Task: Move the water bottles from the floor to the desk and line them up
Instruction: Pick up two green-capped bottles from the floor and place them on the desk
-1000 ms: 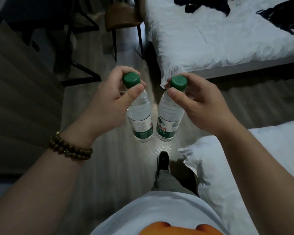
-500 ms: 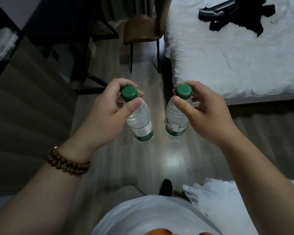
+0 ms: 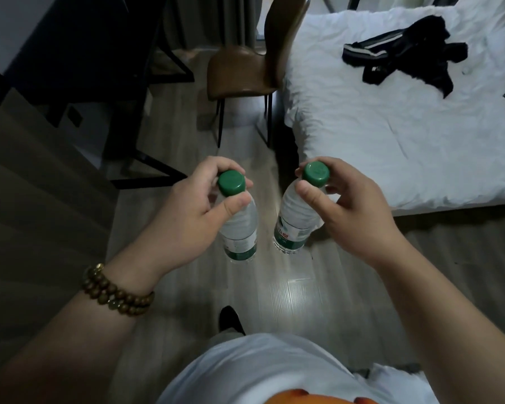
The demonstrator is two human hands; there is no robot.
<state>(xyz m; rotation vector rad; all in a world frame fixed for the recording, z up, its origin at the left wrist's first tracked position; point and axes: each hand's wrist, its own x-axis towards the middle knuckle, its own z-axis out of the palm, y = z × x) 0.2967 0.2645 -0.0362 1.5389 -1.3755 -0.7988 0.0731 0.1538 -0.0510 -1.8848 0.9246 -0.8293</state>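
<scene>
Two clear water bottles with green caps and green labels hang in the air above the wooden floor. My left hand (image 3: 187, 217) pinches the left bottle (image 3: 241, 228) at its neck, just under the cap. My right hand (image 3: 347, 211) pinches the right bottle (image 3: 293, 225) the same way. The bottles hang side by side, a small gap between them, each tilted a little. A dark desk (image 3: 79, 45) with black metal legs stands at the far left; its top is mostly out of view.
A brown chair (image 3: 245, 68) stands ahead between the desk and a white bed (image 3: 405, 126) with black clothing (image 3: 405, 56) on it. A wooden panel (image 3: 35, 199) runs along the left. My shoe (image 3: 229, 319) is on the floor below the bottles.
The view has moved forward along the floor: chair, desk and bed are closer and larger. Both bottles stay held by their necks, now slightly farther apart.
</scene>
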